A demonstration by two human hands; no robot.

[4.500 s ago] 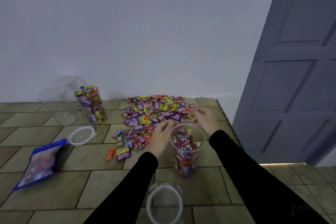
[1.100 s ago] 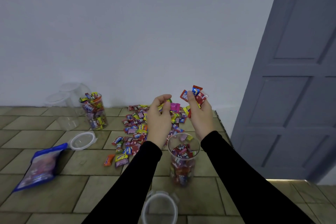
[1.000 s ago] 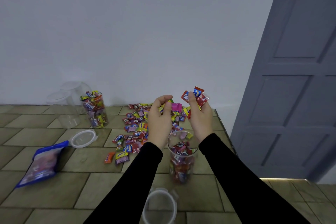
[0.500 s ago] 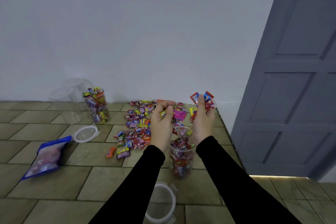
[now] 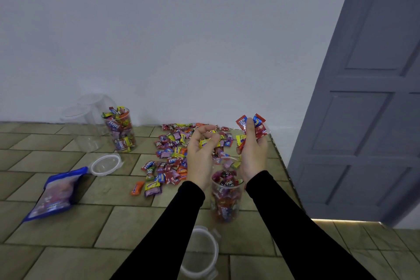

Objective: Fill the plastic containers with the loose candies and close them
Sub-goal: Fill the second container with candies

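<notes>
— Where are the hands?

— Both are above the open jar (image 5: 226,198) near the tabletop's (image 5: 68,229) right edge. The left hand (image 5: 201,161) has its fingers curled round a yellow candy (image 5: 205,143); the right hand (image 5: 252,154) has its fingers clamped on a bunch of wrappers (image 5: 251,126), red and blue on top.

— And the rest of the sweets?

— The pile (image 5: 179,150) lies at the far right corner, just beyond the jar. A full jar (image 5: 120,132) stands at the far edge, two empty jars (image 5: 86,120) beside it. One lid (image 5: 105,164) lies near a blue bag (image 5: 56,191) at the left; another lid (image 5: 200,254) sits at the near edge.
</notes>
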